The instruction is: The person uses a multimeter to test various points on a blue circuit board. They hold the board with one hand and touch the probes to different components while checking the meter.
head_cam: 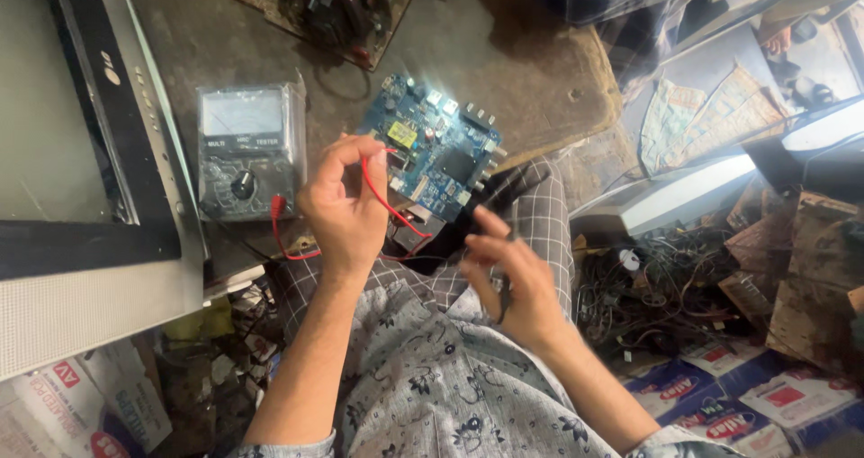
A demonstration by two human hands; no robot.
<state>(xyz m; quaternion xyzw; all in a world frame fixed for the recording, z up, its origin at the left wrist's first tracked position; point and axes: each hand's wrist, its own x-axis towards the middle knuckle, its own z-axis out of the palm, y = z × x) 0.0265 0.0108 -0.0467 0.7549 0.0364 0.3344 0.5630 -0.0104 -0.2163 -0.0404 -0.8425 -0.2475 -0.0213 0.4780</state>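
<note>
A dusty grey-brown floor (504, 53) catches bright light near the middle. A silver-framed television (99, 170) lies at the left, tangled cables (666, 287) and worn wooden scraps (810, 269) crowd the right, and printed cartons (729, 404) line the bottom.

Blue circuit board (438, 147) on knee – red probe lead (387, 202) touching.

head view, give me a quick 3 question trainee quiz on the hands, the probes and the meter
1. True or false: the left hand pinches the red probe lead against the blue circuit board.
2. Which hand holds the black probe? A) left B) right C) neither
3. On which side of the board does the grey analogue meter lie in the picture?

Key: 1 true. 2 B. 3 To its left, between the board and the grey monitor frame.
</note>
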